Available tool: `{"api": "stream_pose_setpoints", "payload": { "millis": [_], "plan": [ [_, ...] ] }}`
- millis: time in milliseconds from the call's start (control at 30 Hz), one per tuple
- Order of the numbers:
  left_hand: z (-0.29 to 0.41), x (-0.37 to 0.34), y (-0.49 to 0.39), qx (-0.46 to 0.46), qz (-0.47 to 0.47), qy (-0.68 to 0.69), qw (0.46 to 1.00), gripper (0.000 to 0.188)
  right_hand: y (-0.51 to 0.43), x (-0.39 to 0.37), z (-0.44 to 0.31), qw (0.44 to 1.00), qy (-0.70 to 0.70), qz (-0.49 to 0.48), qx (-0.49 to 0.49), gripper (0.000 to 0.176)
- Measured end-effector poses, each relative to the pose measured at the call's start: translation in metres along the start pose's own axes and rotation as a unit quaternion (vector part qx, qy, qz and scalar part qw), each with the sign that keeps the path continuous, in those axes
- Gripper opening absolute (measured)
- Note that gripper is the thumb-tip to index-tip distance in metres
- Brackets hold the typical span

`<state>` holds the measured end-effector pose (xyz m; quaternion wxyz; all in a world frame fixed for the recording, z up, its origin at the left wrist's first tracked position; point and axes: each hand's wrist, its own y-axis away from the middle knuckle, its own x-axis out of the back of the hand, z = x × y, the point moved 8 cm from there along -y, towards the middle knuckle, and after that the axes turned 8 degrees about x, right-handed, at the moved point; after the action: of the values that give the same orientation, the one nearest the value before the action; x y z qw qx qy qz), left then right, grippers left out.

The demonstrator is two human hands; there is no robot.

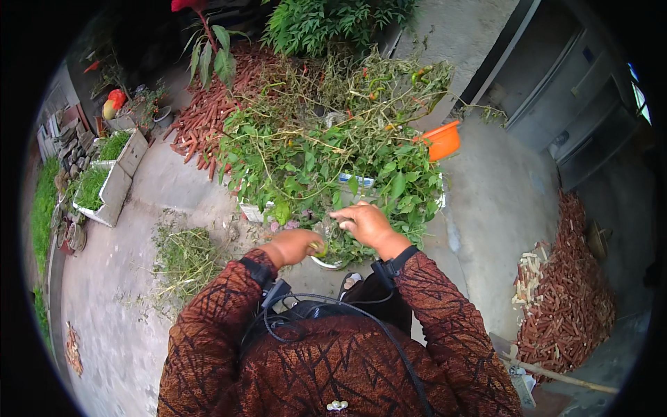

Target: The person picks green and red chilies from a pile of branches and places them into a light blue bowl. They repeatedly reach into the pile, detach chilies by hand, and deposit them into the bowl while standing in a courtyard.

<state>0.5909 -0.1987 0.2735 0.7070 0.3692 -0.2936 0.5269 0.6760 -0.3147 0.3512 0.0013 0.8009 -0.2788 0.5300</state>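
My left hand (292, 246) is curled around a small yellow-green pepper (320, 251), only partly visible at the fingertips. Just below it shows the white rim of a bowl (328, 264), mostly hidden under leaves. My right hand (369, 225) is to the right and a little farther out, thumb and forefinger close together over the greenery. Whether anything thin is between those fingers cannot be told. Beyond both hands lies a large heap of uprooted pepper plants (297, 161), leafy in front and wilted behind. Red and green peppers (420, 75) hang among the far stems.
An orange plastic basin (442, 142) sits at the heap's right edge. Stripped plants (190, 255) lie on the concrete to the left. Corn cobs are piled behind (200, 122) and at right (565, 297), near a wooden pole (563, 376). White foam planters (112, 182) stand farther left.
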Motion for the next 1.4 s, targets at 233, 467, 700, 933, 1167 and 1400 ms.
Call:
{"api": "stream_pose_setpoints", "payload": {
  "millis": [233,467,700,933,1167,1400],
  "plan": [
    [-0.075,0.008,-0.001,0.134,0.06,0.547,0.824,0.021,-0.031,0.136,0.056,0.926,-0.163,0.336,-0.051,0.013],
    [-0.087,-0.005,0.008,0.181,0.081,0.699,0.687,0.014,-0.092,0.153,0.132,0.951,0.192,0.139,-0.2,0.021],
    [-0.099,-0.001,0.021,0.256,0.105,0.659,0.7,0.019,-0.129,0.116,0.153,0.911,0.343,-0.07,-0.217,0.029],
    [-0.101,-0.001,0.027,0.254,0.09,0.672,0.689,0.023,-0.123,0.108,0.15,0.89,0.418,-0.078,-0.165,0.025],
    [-0.095,-0.004,0.025,0.208,0.069,0.704,0.676,0.02,-0.122,0.105,0.155,0.871,0.453,-0.118,-0.148,0.024],
    [-0.094,-0.01,0.026,0.21,0.069,0.692,0.688,0.02,-0.1,0.11,0.15,0.882,0.446,-0.087,-0.126,0.024]
  ]
}}
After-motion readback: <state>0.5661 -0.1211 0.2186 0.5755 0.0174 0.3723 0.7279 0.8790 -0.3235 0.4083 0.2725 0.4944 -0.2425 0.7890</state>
